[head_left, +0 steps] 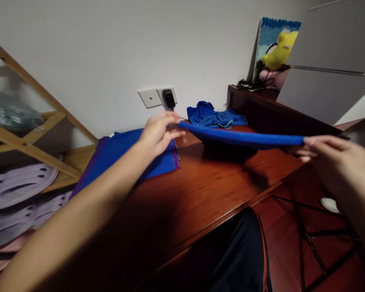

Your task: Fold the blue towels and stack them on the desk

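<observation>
A blue cloth [243, 138] is stretched between my two hands above the wooden surface, its near edge sagging a little in the middle. My left hand [161, 132] pinches one end between thumb and fingers. At the other end, my right hand [337, 154] grips the cloth's corner. Beneath my left forearm lies a flat blue cloth with purple edges [121, 148], spread on the surface at the left. Behind the held cloth, a crumpled blue cloth with green edging [209, 114] rests near the wall.
The reddish-brown wooden surface [182, 194] runs along the wall, where a black plug [169, 98] sits in a socket. A wooden rack with lilac clogs [21, 182] stands left. At the right are a yellow plush toy [278, 52], white panels [328, 52] and thin black legs [316, 253].
</observation>
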Action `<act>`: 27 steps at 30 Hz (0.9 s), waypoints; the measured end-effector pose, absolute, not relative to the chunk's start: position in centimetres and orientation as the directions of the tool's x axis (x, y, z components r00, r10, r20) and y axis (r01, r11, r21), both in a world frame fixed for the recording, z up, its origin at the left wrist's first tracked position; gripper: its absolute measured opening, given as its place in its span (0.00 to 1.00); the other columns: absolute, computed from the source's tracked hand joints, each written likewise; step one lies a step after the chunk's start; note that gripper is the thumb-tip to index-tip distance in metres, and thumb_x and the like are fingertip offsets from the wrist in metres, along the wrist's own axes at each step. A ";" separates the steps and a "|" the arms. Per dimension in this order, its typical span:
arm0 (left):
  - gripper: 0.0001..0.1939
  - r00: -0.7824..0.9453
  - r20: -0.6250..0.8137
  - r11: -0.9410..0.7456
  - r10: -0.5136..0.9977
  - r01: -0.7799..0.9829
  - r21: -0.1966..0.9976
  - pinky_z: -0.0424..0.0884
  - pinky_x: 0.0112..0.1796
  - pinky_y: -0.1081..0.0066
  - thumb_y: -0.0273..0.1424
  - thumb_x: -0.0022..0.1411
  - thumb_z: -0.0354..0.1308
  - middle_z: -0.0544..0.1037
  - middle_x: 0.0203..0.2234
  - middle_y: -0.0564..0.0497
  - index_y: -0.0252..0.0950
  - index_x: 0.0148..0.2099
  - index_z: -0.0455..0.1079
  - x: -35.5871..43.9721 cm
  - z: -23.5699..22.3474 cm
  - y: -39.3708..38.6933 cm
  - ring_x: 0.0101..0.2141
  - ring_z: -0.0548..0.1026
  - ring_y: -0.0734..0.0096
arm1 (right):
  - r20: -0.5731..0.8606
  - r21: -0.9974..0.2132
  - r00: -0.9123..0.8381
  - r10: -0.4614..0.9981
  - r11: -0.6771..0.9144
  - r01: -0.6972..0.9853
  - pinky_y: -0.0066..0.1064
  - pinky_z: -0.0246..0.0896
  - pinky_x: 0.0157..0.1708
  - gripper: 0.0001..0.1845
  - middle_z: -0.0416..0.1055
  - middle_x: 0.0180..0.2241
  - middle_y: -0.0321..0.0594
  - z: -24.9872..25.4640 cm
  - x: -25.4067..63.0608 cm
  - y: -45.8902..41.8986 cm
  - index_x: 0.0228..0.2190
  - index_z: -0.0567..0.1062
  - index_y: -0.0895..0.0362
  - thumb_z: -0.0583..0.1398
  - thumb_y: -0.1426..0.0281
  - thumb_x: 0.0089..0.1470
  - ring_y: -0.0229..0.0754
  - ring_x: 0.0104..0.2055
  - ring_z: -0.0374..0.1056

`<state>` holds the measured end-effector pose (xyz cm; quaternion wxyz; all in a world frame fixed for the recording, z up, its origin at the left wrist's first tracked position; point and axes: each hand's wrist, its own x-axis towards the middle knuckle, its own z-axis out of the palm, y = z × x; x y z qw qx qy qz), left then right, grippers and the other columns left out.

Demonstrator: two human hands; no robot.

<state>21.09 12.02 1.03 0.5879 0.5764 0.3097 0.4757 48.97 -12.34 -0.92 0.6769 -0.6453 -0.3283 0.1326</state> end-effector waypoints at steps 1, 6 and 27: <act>0.05 0.382 0.133 -0.089 0.915 -0.131 0.987 0.73 0.35 0.64 0.24 0.45 0.58 0.70 0.27 0.52 0.36 0.28 0.66 19.6 -0.6 10.7 0.31 0.72 0.69 | 0.183 -0.980 0.759 0.625 0.053 0.193 0.28 0.67 0.27 0.18 0.75 0.26 0.45 -2.9 48.1 -13.8 0.31 0.77 0.63 0.69 0.63 0.40 0.38 0.25 0.71; 0.08 0.557 -0.099 -0.040 0.824 0.231 0.972 0.70 0.31 0.69 0.32 0.47 0.62 0.72 0.24 0.53 0.37 0.31 0.69 12.1 -6.7 7.0 0.28 0.71 0.70 | -0.037 -0.983 0.675 0.737 -0.149 0.110 0.25 0.66 0.26 0.18 0.75 0.24 0.41 -10.3 43.7 -19.8 0.30 0.78 0.59 0.69 0.60 0.39 0.39 0.26 0.69; 0.15 0.696 0.190 -0.721 0.692 0.680 0.133 0.61 0.50 0.57 0.25 0.58 0.43 0.73 0.46 0.44 0.35 0.43 0.69 7.7 -9.8 5.6 0.48 0.68 0.59 | 0.230 -0.743 0.106 0.967 0.105 0.661 0.36 0.65 0.48 0.17 0.73 0.46 0.40 -13.2 39.6 -17.3 0.45 0.75 0.50 0.52 0.61 0.59 0.45 0.47 0.70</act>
